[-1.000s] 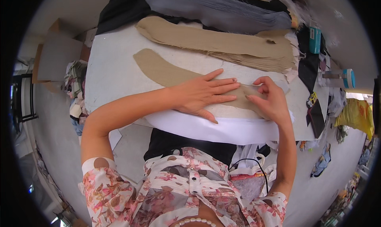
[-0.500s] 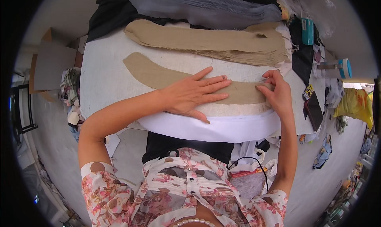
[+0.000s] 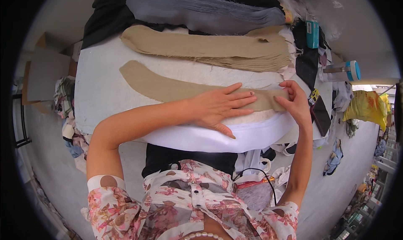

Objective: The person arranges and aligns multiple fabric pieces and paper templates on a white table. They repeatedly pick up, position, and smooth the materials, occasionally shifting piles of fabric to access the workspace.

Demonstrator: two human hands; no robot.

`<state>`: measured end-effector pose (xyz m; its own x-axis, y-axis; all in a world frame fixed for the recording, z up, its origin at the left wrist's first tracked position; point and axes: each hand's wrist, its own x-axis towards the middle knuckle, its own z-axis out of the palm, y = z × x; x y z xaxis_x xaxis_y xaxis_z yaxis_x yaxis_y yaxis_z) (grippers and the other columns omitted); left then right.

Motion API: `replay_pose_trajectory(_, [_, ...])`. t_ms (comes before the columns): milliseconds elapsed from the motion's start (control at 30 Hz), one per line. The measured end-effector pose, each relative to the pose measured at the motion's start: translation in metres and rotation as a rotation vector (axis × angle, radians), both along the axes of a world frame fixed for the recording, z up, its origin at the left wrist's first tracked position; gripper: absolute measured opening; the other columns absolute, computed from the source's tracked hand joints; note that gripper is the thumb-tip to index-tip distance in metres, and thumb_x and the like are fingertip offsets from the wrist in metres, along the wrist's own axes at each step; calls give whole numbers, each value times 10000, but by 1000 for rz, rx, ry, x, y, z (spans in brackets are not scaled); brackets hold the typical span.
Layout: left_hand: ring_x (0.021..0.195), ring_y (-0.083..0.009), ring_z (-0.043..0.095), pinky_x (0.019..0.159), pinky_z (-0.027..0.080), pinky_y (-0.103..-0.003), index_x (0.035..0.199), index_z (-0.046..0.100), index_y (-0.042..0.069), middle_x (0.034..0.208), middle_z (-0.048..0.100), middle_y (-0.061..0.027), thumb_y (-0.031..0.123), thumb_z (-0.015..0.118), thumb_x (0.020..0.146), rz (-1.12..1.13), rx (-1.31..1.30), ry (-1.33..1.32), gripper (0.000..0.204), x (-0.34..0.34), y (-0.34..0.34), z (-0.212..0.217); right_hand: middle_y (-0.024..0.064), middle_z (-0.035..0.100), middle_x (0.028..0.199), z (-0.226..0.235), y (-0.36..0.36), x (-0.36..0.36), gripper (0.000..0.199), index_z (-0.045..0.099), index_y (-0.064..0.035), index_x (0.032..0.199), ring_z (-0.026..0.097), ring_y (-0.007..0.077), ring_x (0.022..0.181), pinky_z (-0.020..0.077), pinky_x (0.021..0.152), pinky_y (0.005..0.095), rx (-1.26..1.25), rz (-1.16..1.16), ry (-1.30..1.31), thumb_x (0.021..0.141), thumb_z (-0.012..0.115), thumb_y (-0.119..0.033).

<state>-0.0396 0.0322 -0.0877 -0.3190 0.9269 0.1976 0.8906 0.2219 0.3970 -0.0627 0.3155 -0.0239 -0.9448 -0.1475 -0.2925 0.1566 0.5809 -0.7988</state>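
A curved khaki fabric piece (image 3: 155, 84) lies across the pale work table, over a white cloth strip (image 3: 193, 140) that shows along the near edge. My left hand (image 3: 218, 107) rests flat on the khaki piece, right of its middle, fingers spread and thumb over the white strip. At the piece's right end, my right hand (image 3: 297, 102) pinches the edge between thumb and fingers, and the cloth there is slightly rumpled. Just beyond lies a stack of similar khaki pieces (image 3: 201, 47) with frayed edges.
Behind are a grey-blue fabric stack (image 3: 201, 11) and black cloth (image 3: 107, 19). On the right are a dark phone (image 3: 321, 116), a small yellow item (image 3: 313, 96), a teal box (image 3: 312, 33) and a clear container with a blue lid (image 3: 341, 71). Cloth scraps (image 3: 69, 126) hang at the left.
My left hand has slid right along the khaki piece. My right hand has shifted slightly right with its end, which now looks more rumpled. The whole view has moved a little.
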Motion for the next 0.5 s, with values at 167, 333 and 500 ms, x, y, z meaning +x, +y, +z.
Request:
replay_pose_trajectory(167, [1474,-317,125,1187,36,-517,1471,329,63,1573,164,-204,749,340,854,-6,-18,15,923,-1,0,3,4,608,843,-12,7,-5,385,566,-19,1122,578,77,779,454,709,205,-147,-72,117,764,698,30])
replay_pose_trajectory(333, [1470,-331,133,1189,47,-514,1468,332,65,1567,176,-211,755,332,851,-8,-38,35,926,-1,1,5,14,605,828,-30,11,-14,389,577,-36,1114,570,82,767,453,711,218,10,-39,239,754,703,37])
replay_pose_trajectory(500, [1468,-334,134,1191,55,-509,1465,337,65,1565,183,-210,756,328,852,1,-52,47,924,1,-1,6,29,607,796,-30,6,-12,386,577,-41,1109,572,99,740,455,691,227,54,-26,345,754,711,27])
